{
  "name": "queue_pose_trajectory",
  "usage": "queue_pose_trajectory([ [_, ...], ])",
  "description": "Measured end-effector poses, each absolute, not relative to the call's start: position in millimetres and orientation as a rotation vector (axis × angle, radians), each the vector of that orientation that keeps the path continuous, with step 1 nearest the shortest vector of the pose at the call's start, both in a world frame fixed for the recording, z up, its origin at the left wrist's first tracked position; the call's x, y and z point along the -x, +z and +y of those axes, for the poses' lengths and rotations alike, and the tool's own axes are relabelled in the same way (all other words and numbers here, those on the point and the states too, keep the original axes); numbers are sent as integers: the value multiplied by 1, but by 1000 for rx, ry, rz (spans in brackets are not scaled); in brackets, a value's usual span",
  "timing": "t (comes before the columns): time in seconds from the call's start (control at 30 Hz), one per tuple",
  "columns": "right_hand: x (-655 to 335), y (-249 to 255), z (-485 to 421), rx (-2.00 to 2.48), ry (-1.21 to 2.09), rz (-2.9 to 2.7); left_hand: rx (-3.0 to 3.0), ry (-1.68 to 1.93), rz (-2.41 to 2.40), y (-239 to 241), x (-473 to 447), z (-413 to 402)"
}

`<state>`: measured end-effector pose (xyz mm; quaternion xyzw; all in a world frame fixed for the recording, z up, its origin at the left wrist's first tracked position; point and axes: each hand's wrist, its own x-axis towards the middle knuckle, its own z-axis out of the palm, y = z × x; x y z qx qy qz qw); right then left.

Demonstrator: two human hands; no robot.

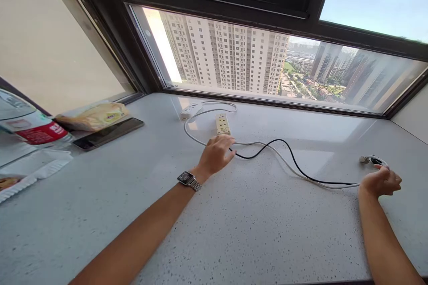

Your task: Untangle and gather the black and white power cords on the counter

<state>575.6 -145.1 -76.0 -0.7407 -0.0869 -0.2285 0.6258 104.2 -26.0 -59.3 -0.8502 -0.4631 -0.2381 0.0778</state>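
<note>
Over on the far left of the pale speckled bench a dark phone is lying flat, with a crinkled yellow snack packet sitting just behind it and a plastic bottle with a red label lying at the edge of view. A white tray is poking in below the bottle, and something brownish is sitting in it at the frame edge, too cut off to identify. Behind everything the big dark-framed window is showing tower blocks outside. Nothing is lying between the hands and the cables.

Now to the middle: a cream power strip is lying near the window, and a white plug block is sitting just beyond it to the left. The left hand, steel watch on the wrist, is resting palm down just in front of the strip, its fingers loosely spread and touching the spot where the black cable and the white cable are meeting. Both cables are trailing across the bench toward the right.

The right hand is curling near the right edge, fingers bent together over the cable ends; a small plug is showing just past its fingertips, and I cannot tell whether it is actually gripping it
</note>
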Motion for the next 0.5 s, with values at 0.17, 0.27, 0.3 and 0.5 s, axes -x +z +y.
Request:
queue_pose_trajectory([
  [0.17,-566,-74,-140,1458,-283,-307,2899,-693,-1107,-59,-171,-56],
  [0.27,-559,-72,-137,1309,-64,-302,3016,-631,-882,-56,-209,-71],
  [0.3,-556,-72,-136,1269,-12,-305,3033,-615,-806,-56,-221,-75],
  [0.5,-551,-75,-135,1371,-195,-418,3018,-483,-541,-63,-265,-83],
])
